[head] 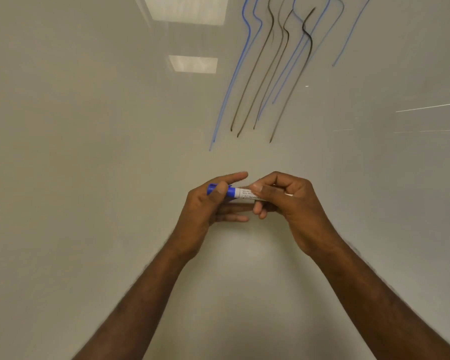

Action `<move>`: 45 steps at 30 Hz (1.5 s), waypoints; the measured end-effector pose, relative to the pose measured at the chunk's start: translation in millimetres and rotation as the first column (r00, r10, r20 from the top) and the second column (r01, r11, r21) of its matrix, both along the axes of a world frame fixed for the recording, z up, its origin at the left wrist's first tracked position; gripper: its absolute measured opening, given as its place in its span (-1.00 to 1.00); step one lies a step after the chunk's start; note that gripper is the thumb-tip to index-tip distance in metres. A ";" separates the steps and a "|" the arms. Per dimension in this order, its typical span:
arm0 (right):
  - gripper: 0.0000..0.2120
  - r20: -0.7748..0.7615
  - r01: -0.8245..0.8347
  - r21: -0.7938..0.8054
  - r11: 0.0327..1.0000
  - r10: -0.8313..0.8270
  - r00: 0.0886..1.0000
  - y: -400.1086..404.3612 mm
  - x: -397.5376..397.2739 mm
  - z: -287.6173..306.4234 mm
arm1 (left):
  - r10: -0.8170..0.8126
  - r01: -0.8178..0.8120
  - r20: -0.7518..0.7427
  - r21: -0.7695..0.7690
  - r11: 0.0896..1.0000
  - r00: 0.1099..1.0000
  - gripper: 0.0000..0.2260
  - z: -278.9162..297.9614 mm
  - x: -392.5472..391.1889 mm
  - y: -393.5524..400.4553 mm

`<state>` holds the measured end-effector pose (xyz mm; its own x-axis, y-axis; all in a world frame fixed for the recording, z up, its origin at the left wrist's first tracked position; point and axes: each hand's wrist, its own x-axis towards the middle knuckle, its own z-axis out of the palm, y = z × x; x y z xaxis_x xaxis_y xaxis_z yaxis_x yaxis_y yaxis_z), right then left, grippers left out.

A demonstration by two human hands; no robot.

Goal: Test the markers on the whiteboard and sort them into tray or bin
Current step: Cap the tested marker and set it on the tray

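white barrel and blue cap make up the one marker [240, 195] in view, held level in front of the whiteboard [89, 152] between two hands, a little below the board's middle. the left hand [213, 203] pinches the blue cap [218, 190] with thumb on the near side and forefinger stretched along the far side; its other three fingers lie straight and loose beneath the barrel. the right hand [283, 198] has its fingers curled round the white barrel, thumb pressed on the printed label, so most of that end is hidden inside the fist; only a pale sliver shows past the knuckles. cap and barrel look joined, though whether the cap is fully seated cannot be told. both forearms rise bare from the bottom edge of the view. toward the top edge of the board, right of centre, run long wavy strokes [273, 74]: about five blue and four dark brownish black, side by side and crossing in places, with their upper ends cut off by the view, so the count is rough. two pale rectangles of reflected ceiling light [192, 63] sit on the board left of the strokes, one above the other
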<state>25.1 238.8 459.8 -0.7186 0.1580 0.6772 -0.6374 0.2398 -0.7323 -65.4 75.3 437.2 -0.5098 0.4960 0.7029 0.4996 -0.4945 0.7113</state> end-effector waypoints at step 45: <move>-0.76 0.358 0.007 0.649 0.761 -0.313 0.879 18.7 -15.6 -304.6 | 0.357 -0.563 -0.480 -0.403 0.722 0.802 -0.65 -312.8 -24.7 -33.9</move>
<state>9.6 257.5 155.2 -0.9533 -0.0395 0.2995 -0.2104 0.7981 -0.5645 -90.2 41.4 124.4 -0.5452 0.5932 0.5924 0.8228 0.2431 0.5138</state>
